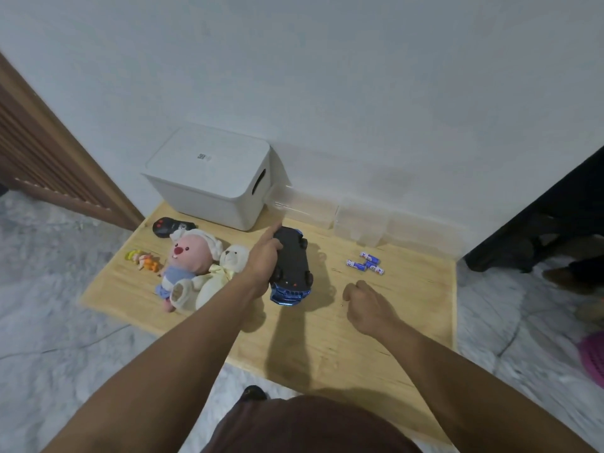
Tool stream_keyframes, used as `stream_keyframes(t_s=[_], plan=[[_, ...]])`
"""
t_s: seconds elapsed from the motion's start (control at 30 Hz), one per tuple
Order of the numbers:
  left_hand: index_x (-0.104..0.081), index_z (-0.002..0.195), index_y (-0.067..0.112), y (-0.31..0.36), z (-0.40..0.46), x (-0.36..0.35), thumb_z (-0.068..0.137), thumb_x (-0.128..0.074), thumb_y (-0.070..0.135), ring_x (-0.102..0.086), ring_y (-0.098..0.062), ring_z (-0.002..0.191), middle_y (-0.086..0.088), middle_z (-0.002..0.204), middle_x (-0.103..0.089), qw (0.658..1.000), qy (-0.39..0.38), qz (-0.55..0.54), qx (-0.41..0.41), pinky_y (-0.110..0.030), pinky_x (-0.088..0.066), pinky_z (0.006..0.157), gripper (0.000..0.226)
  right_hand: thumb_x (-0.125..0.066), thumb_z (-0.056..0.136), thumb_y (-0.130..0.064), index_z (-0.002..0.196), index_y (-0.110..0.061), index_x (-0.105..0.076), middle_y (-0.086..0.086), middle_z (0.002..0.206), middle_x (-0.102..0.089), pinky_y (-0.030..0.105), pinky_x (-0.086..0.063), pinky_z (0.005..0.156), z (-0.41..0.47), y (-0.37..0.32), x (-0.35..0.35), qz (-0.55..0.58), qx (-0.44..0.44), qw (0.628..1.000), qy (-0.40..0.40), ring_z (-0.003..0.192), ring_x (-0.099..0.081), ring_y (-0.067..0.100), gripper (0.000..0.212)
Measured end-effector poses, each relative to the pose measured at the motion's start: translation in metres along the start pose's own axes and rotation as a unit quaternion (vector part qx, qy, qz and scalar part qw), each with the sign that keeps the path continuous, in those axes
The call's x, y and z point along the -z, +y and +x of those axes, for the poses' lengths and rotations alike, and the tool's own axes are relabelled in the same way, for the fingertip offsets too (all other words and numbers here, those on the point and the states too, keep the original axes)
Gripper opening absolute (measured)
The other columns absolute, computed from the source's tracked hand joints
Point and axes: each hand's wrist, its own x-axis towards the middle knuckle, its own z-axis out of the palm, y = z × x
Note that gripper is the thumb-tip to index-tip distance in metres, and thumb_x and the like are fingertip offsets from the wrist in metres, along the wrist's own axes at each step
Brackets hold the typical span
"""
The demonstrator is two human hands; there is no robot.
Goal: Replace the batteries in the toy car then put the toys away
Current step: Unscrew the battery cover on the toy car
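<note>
A blue toy car (292, 268) lies upside down, black underside up, in the middle of the low wooden table (294, 335). My left hand (264, 256) grips its left side, index finger stretched along the car's edge. My right hand (366, 305) hovers to the right of the car with its fingers curled, holding nothing. Several blue-and-white batteries (366, 263) lie loose further right. A black remote (168, 226), a pink plush (186, 259), a cream teddy (219, 273) and a small doll figure (143, 259) sit at the left.
A white lidded storage box (212, 178) stands at the table's back against the wall. Clear plastic containers (343, 217) line the wall to its right. A dark piece of furniture (539, 223) is at the right, a wooden door (49, 152) at the left.
</note>
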Motion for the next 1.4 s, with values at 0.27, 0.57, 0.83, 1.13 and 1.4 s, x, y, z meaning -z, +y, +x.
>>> stream_keyframes(t_s=[0.27,0.57,0.83,1.13,1.4], plan=[[-0.032,0.146,0.041,0.002,0.006,-0.003,0.096,-0.036,0.008,-0.061,-0.029,0.100,0.000,0.121,-0.055,0.996,-0.020,-0.085,0.028,-0.048,-0.053,0.089,0.060,-0.060,0.091,-0.021,0.120,-0.021,-0.049,0.002,0.110,-0.061,0.031,-0.039,0.075,0.004,0.003,0.001,0.102,-0.071,0.991,0.057,0.100,-0.056,0.025,0.031],[-0.064,0.100,0.026,0.006,0.007,-0.012,0.101,-0.042,0.018,-0.065,-0.026,0.088,-0.006,0.099,-0.068,0.991,-0.063,-0.099,0.057,-0.043,-0.054,0.082,0.023,-0.059,0.092,-0.029,0.127,-0.019,-0.049,0.003,0.121,-0.059,0.031,-0.043,0.084,0.010,-0.001,0.003,0.135,-0.100,0.982,0.083,0.109,-0.056,0.025,0.038],[-0.065,0.112,0.026,0.006,0.006,-0.021,0.100,-0.044,0.020,-0.065,-0.036,0.100,-0.012,0.108,-0.070,0.990,-0.101,-0.095,0.034,-0.055,-0.050,0.094,0.025,-0.054,0.088,-0.009,0.099,-0.018,-0.067,0.001,0.095,-0.067,0.030,-0.050,0.076,0.027,-0.039,0.076,0.336,0.017,0.908,0.250,0.083,-0.061,0.019,0.019],[-0.068,0.107,0.033,0.015,0.000,-0.028,0.099,-0.046,0.018,-0.065,-0.031,0.105,-0.012,0.112,-0.070,0.994,-0.085,-0.067,-0.004,-0.044,-0.053,0.091,0.028,-0.059,0.089,-0.011,0.106,-0.017,-0.072,-0.008,0.094,-0.062,0.014,-0.041,0.073,0.039,-0.058,0.104,0.330,0.085,0.928,0.147,0.084,-0.058,0.007,0.023],[-0.066,0.114,0.025,0.014,0.001,-0.029,0.099,-0.048,0.016,-0.066,-0.030,0.097,-0.012,0.107,-0.071,0.996,-0.069,-0.053,-0.022,-0.045,-0.054,0.091,0.025,-0.069,0.080,-0.006,0.089,-0.021,-0.062,-0.007,0.081,-0.059,0.023,-0.044,0.071,0.040,-0.055,0.108,0.359,0.086,0.925,0.095,0.067,-0.053,0.006,0.019]])
